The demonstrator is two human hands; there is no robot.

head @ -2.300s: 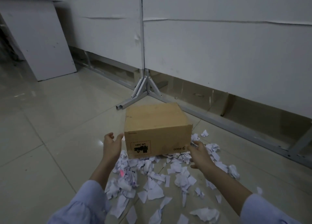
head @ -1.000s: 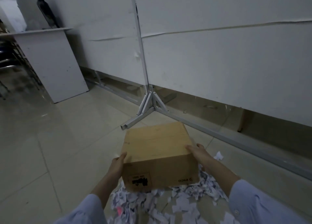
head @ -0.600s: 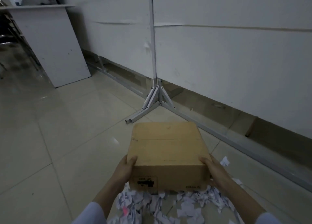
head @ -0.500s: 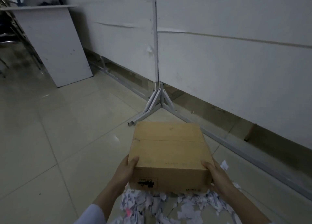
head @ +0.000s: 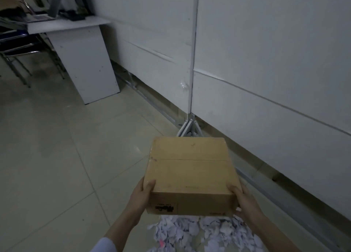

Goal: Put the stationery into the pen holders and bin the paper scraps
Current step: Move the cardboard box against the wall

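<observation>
I hold a brown cardboard box (head: 190, 172) off the floor, its closed face up and a black label on the near side. My left hand (head: 142, 196) grips its near left corner, thumb on top. My right hand (head: 245, 200) grips the near right corner the same way. Under the box lies a pile of white paper scraps (head: 199, 232) on the tiled floor, with one small pink scrap (head: 161, 243) among them. No stationery or pen holders are in view.
A white partition wall (head: 266, 71) runs along the right on a metal frame with a splayed foot (head: 188, 128) just beyond the box. A white desk (head: 83, 61) with clutter stands at the far left, chair legs (head: 17, 65) beside it. Tiled floor (head: 57, 166) stretches left.
Both hands closed on the box's sides and lifted it off the scrap pile. The view has risen and turned left, bringing the desk into sight.
</observation>
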